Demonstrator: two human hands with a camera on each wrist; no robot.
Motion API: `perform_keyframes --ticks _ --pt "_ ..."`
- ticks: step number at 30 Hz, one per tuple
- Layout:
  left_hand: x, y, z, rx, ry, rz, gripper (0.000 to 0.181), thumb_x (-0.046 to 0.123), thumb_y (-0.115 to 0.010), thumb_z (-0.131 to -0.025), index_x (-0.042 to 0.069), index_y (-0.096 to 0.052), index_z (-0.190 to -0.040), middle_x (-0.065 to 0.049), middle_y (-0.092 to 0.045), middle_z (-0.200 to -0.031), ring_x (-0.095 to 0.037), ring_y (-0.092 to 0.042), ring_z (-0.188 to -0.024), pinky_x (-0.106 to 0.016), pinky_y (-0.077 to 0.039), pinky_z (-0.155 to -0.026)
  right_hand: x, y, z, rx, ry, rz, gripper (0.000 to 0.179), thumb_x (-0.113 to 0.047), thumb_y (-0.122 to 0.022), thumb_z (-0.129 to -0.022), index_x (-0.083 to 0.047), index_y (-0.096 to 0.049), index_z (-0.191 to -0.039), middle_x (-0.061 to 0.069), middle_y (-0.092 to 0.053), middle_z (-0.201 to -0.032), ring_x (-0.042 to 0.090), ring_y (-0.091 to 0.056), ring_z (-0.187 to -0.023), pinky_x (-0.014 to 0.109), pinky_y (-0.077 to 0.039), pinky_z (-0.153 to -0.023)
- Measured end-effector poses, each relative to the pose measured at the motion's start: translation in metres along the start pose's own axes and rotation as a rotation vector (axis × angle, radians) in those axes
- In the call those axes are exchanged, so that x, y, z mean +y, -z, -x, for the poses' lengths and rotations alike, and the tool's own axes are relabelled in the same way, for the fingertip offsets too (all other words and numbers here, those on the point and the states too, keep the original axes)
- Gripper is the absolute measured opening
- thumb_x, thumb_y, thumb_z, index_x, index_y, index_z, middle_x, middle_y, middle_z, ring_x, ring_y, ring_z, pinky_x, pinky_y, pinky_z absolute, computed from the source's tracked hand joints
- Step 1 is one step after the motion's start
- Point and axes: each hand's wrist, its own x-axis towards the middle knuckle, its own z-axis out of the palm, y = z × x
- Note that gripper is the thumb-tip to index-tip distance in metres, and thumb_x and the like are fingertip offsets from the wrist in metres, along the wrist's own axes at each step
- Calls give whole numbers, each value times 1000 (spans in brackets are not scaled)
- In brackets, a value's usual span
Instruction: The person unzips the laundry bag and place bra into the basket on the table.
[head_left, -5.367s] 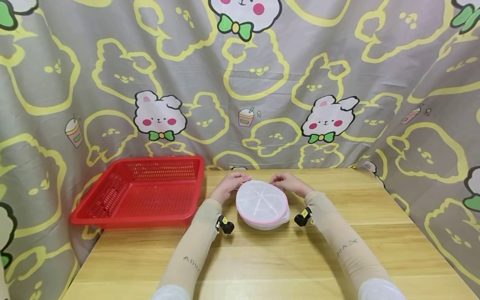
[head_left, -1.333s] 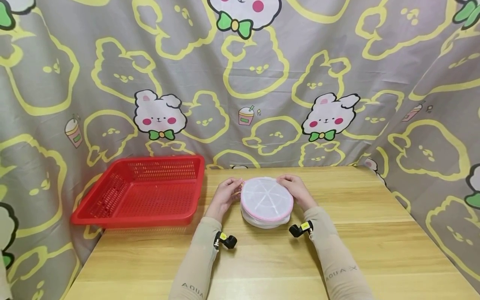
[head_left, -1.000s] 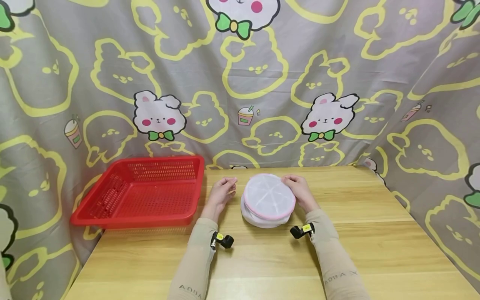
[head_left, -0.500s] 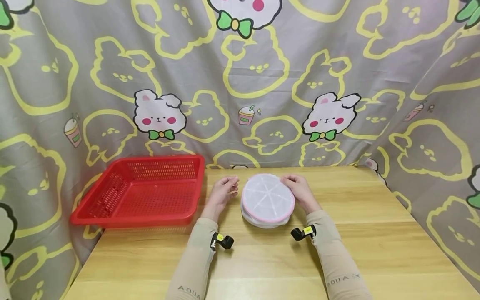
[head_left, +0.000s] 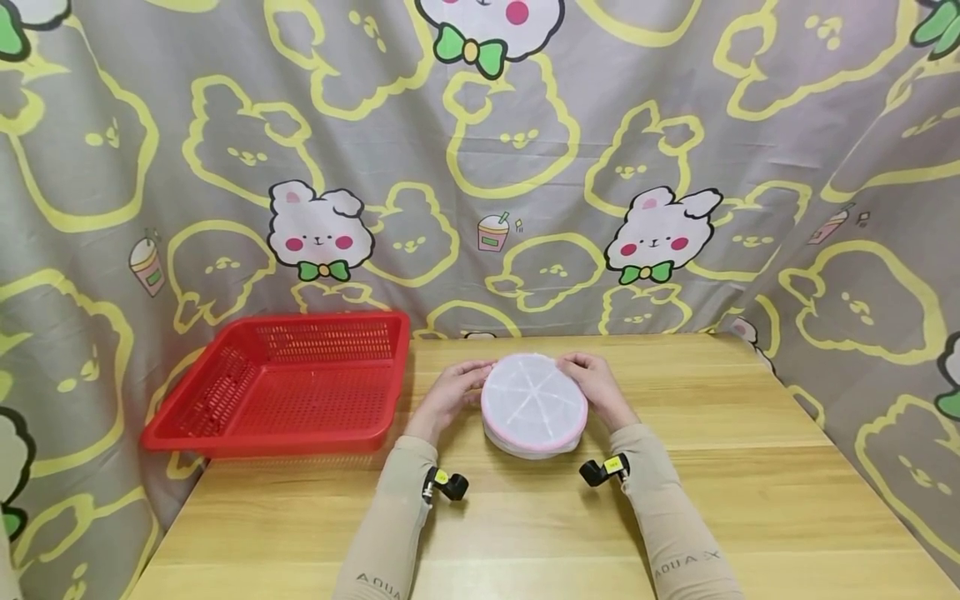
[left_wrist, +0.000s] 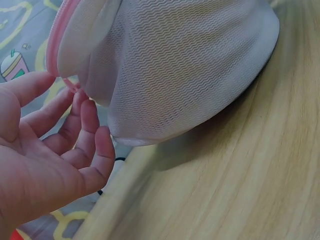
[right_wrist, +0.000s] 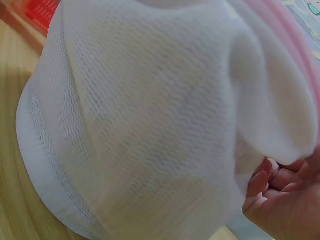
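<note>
A round white mesh laundry bag (head_left: 534, 402) with a pink zipped rim sits on the wooden table, its base flat and its mesh sides folding. At its left, my left hand (head_left: 453, 390) reaches to the rim. In the left wrist view the thumb touches the pink edge (left_wrist: 56, 42), while loosely bent fingertips meet a small pink zipper pull (left_wrist: 72, 87). Thumb and forefinger stand apart there. On the far right side, my right hand (head_left: 596, 385) pinches the bag's rim. Its curled fingers (right_wrist: 260, 182) show in the right wrist view, partly hidden behind mesh folds.
A red perforated plastic basket (head_left: 386, 429) stands left of the bag, near the back of the table (head_left: 712, 500). Behind and on both sides hangs a grey curtain (head_left: 525, 192) with cartoon animals. Each wrist wears a small black camera.
My left hand was at the rim, came away to the left about a second ago, and is back at it now. My right hand keeps its hold; the lifted top has sunk level.
</note>
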Motion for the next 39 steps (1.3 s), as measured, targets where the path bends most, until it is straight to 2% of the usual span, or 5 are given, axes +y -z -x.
perform_keyframes --ticks 4,10,20,33,39 --pt "0 1 2 -4 6 -17 33 16 -58 -97 0 -61 -126 6 -70 -99 -9 -62 -81 -30 -51 -76 -4 -2 5 -7 -11 7 26 -9 -59 -95 12 -61 -109 -9 -63 -73 5 -58 -65 20 -50 -59" --pt "0 2 2 -25 12 -20 29 16 -55 -98 -4 -62 -119 6 -69 -86 -7 -64 -75 -27 -52 -72 8 -3 -3 31 -4 3 24 -14 -60 -95 7 -64 -107 -11 -63 -74 4 -58 -64 19 -49 -60" --pt "4 3 2 8 31 -4 16 15 -60 -96 4 -68 -104 4 -69 -83 -9 -64 -72 -30 -53 -74 14 -5 -6 65 26 20 21 -16 -62 -94 3 -65 -103 -12 -62 -74 3 -57 -64 19 -48 -60" --pt "8 1 4 105 -68 -198 26 24 -60 -96 0 -69 -103 6 -63 -77 -12 -58 -75 -41 -52 -81 13 -6 -7 71 29 16 16 -15 -62 -94 0 -66 -98 -12 -62 -72 4 -56 -64 19 -48 -59" --pt "7 3 2 106 -173 -316 23 21 -60 -97 -1 -69 -97 -9 -65 -84 -28 -58 -84 -39 -49 -79 9 -6 -3 71 19 14 21 -14 -63 -94 5 -65 -102 -12 -62 -74 3 -56 -66 19 -48 -60"
